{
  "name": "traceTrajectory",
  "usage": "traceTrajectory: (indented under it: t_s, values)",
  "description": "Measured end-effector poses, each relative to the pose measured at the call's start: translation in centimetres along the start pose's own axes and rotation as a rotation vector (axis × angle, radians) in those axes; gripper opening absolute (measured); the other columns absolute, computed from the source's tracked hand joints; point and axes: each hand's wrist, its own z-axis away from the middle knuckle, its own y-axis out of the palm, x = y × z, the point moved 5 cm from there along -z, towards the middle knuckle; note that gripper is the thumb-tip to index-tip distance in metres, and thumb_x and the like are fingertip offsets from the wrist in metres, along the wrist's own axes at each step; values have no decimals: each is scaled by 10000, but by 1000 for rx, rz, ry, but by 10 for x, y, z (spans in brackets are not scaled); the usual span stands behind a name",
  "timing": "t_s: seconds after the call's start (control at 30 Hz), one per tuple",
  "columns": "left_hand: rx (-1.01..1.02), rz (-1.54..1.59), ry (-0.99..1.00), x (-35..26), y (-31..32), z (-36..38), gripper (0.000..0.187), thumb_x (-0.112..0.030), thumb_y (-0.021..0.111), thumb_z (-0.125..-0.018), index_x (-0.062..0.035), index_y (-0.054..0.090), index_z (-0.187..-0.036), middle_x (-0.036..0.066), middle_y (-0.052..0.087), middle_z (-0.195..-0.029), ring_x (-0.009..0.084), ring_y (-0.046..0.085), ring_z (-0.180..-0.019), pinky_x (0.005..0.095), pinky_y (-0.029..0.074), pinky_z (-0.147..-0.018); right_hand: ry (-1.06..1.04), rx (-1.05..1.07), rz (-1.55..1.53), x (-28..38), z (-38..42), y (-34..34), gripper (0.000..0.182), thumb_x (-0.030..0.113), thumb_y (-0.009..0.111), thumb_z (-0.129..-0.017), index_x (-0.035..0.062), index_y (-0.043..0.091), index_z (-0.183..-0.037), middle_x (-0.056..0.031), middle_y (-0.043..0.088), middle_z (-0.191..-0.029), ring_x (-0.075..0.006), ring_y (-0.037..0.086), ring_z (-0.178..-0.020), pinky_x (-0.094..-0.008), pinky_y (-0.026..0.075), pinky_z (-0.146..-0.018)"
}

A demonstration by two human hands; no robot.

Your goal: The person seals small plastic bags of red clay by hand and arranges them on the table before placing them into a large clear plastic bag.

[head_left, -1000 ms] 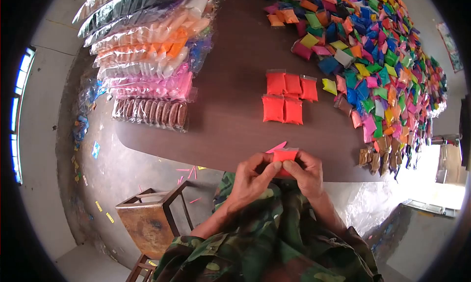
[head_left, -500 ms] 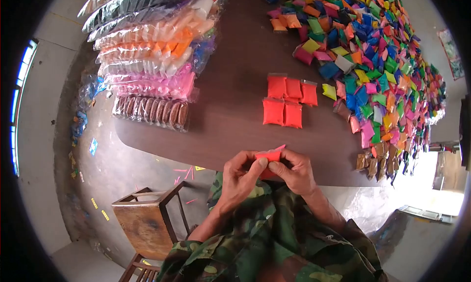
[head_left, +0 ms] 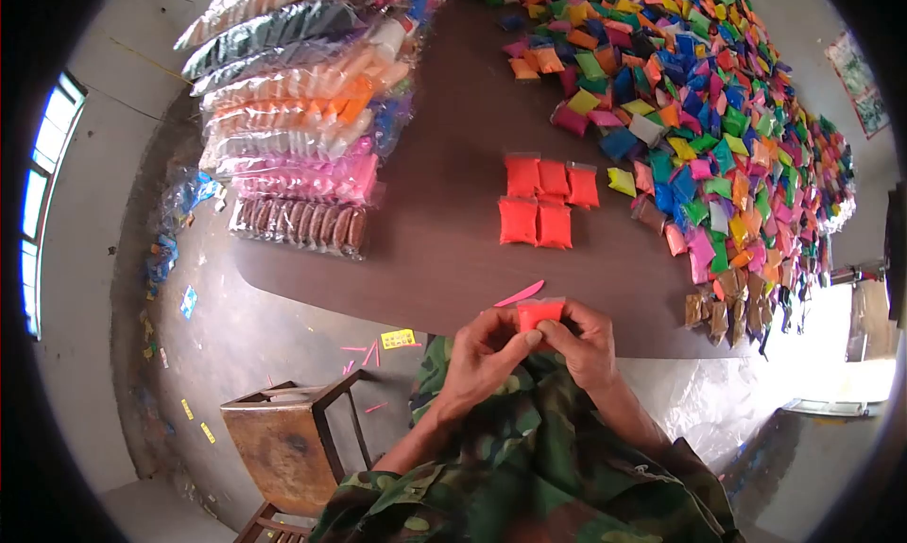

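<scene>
A small clear packet with red filling (head_left: pixel 539 312) is pinched between my two hands, just over the table's near edge. My left hand (head_left: pixel 487 354) grips its left side, fingers curled and thumb pressed against the front. On the right side, my right hand (head_left: pixel 580 343) holds it the same way, the two thumbs nearly touching. A thin, tapered pink piece (head_left: pixel 520 293) lies on the table just beyond my hands. Farther in, several similar red packets (head_left: pixel 519 222) lie in two rows.
Bagged rows of packets (head_left: pixel 302 179) are stacked at the table's left, with brown ones (head_left: pixel 300 226) nearest. A big heap of multicoloured packets (head_left: pixel 690 146) covers the right side. A wooden chair (head_left: pixel 283 439) stands on the floor at left, near scattered pink scraps (head_left: pixel 375 354).
Both hands have shifted slightly right and down, and the packet now shows more upright between them. The pink piece, mostly hidden behind my hands before, is now exposed on the table.
</scene>
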Motion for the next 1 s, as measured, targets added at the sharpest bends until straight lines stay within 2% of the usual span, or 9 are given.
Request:
traceTrajectory:
  t_s: [0.03,0.07,0.17,0.2,0.33,0.47,0.6,0.77,1.0]
  values:
    - [19,10,13,-1,3,1,214,-61,697,-1014,54,645,-1188,82,725,-1086,134,692,-1005,311,577,-973,-23,-5,3,0,3,-2,224,123,683,-1033,-30,718,-1192,-38,733,-1089,-92,655,-980,-270,552,-875]
    - [24,3,64,-4,6,2,187,-61,694,-1020,45,657,-1170,58,718,-1058,104,670,-954,273,568,-897,-33,-17,-3,1,7,-1,227,127,684,-1033,-29,715,-1195,-35,730,-1084,-88,651,-974,-266,550,-870]
    - [17,34,104,-6,11,6,146,-69,696,-1023,35,677,-1124,19,703,-1000,65,627,-891,230,527,-794,-55,-37,-12,1,17,-1,238,141,691,-1033,-26,708,-1202,-25,720,-1070,-80,641,-956,-254,544,-855]
    - [-1,19,118,-4,13,8,115,-75,696,-1026,28,690,-1078,-12,685,-942,41,588,-846,209,477,-724,-59,-36,-7,-2,20,-3,244,147,695,-1032,-26,705,-1203,-22,717,-1065,-78,637,-950,-250,542,-850]
    - [3,-144,131,14,14,15,144,-96,703,-1025,34,686,-1084,-7,693,-929,48,605,-839,223,497,-720,-1,-63,-10,-7,36,-11,253,170,710,-1028,-27,707,-1187,-13,704,-1047,-75,628,-936,-250,539,-838]
    - [21,-156,113,10,33,23,241,-147,719,-1020,37,675,-1169,21,702,-994,78,633,-882,243,520,-763,-101,-98,-3,-11,46,-25,273,177,726,-1018,-33,716,-1192,-31,725,-1055,-84,636,-939,-263,545,-834]
    - [53,-180,-38,5,48,27,336,-227,755,-1003,34,679,-1201,4,704,-1001,73,631,-877,230,507,-749,-104,-143,-121,-11,55,-33,315,189,729,-1015,-32,711,-1239,-42,734,-1078,-101,648,-942,-270,547,-843]
    - [35,-305,14,12,52,25,294,-222,743,-1009,37,700,-1140,2,705,-923,55,621,-825,229,494,-692,-131,-129,-84,3,56,-38,341,208,716,-1025,-18,705,-1280,-42,736,-1104,-118,660,-956,-279,551,-862]
    - [0,-438,136,5,49,27,290,-224,731,-1016,37,696,-1139,20,714,-935,69,629,-818,247,514,-691,-139,-12,-143,-2,55,-35,327,207,698,-1036,-13,702,-1278,-51,736,-1125,-88,630,-915,-245,509,-753]
